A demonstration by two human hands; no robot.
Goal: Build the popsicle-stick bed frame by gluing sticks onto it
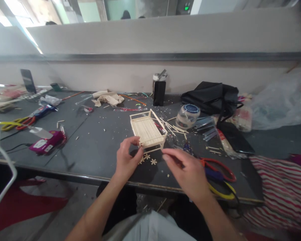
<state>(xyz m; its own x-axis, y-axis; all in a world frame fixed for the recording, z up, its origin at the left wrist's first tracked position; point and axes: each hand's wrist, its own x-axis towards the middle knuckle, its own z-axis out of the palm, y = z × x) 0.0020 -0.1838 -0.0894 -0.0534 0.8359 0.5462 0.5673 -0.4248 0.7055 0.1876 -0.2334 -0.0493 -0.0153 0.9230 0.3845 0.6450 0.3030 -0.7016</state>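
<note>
Head view: a small frame of pale sticks (147, 130) is held at its near-left corner between the thumb and forefinger of the left hand (129, 155). It is located on the dark tabletop (95, 140), just ahead of both hands, with its railed side up. Its long axis (the proportions are somewhat blurred by the slant) appears to be laid from far to near, the near end angled toward the right hand (187, 170). The near end is pointed roughly at the wearer, and the slats are run in the same slanting direction.

The right hand is half-curled, its thumb and forefinger brought close together at the near-right leg; whether that leg or anything small is being gripped cannot be told.

Small star-shaped pieces (154, 162) are scattered between the hands, nearest the left fingertips. Loose sticks (174, 128) are strewn beyond the right hand, and beyond them a clear jar (187, 117) is seen. Orange-handled scissors (232, 175) are set just right of the right hand.
</note>
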